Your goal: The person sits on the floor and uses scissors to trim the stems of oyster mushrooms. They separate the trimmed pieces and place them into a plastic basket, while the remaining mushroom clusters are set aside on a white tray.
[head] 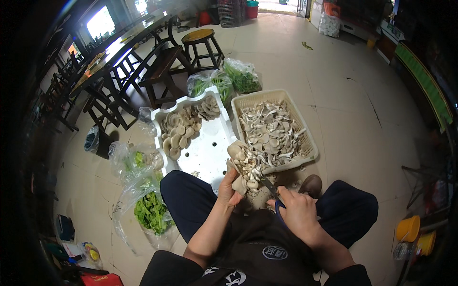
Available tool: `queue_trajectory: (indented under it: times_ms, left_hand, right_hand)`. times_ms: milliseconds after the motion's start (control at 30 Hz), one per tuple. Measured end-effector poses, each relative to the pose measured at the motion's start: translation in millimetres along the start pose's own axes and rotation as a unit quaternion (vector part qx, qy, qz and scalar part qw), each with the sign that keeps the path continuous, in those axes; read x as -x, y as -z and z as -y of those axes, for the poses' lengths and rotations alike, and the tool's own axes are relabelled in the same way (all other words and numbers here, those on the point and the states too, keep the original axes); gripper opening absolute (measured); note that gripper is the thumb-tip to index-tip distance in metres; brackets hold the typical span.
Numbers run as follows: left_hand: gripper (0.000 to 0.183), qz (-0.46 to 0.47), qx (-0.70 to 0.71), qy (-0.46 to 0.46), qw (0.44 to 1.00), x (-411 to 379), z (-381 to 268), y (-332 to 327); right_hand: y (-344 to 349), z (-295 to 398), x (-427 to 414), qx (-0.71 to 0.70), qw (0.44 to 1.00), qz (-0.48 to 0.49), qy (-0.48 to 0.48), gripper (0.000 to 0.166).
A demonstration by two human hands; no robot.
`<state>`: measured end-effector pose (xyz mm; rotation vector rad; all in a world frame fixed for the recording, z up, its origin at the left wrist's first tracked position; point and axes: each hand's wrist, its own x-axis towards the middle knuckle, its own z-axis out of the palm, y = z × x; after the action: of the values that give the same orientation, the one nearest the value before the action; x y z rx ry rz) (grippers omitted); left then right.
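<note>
My left hand (229, 190) grips a cluster of oyster mushrooms (244, 165), its stem base turned up towards me. In my right hand (296, 209) are scissors (271, 187) with blue handles, their blades at the lower right edge of the cluster. Just beyond the cluster a cream plastic basket (310, 137) holds a heap of loose, separated oyster mushrooms (271, 132). To its left stands a white foam box (209, 152) with drain holes, where whole mushroom clusters (180, 130) lie along the far and left sides. Small scraps are scattered on the floor between my feet.
Bags of green vegetables (211, 84) lie beyond the box, and leafy greens (152, 214) in clear plastic lie at my left. A lined bin (97, 142), a wooden bench (162, 68) and a round stool (200, 41) stand farther off. Yellow buckets (408, 228) are at the right.
</note>
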<state>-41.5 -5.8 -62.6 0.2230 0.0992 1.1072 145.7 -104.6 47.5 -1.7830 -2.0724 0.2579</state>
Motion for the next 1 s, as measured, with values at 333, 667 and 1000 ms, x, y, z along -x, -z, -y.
queue_trajectory:
  times_ms: [333, 667, 1000]
  left_hand:
    - [0.049, -0.062, 0.111, 0.107, 0.986, -2, -2, -17]
    - [0.05, 0.044, 0.148, 0.383, 0.911, 0, -19, -14]
    - [0.051, 0.01, 0.03, 0.475, 0.88, -12, -23, -18]
  right_hand:
    - [63, -40, -9, 0.007, 0.991, 0.06, 0.12, 0.025]
    - [129, -53, -60, 0.251, 0.896, -0.058, 0.36, 0.051]
    - [120, -46, -80, 0.2, 0.879, 0.017, 0.433, 0.043]
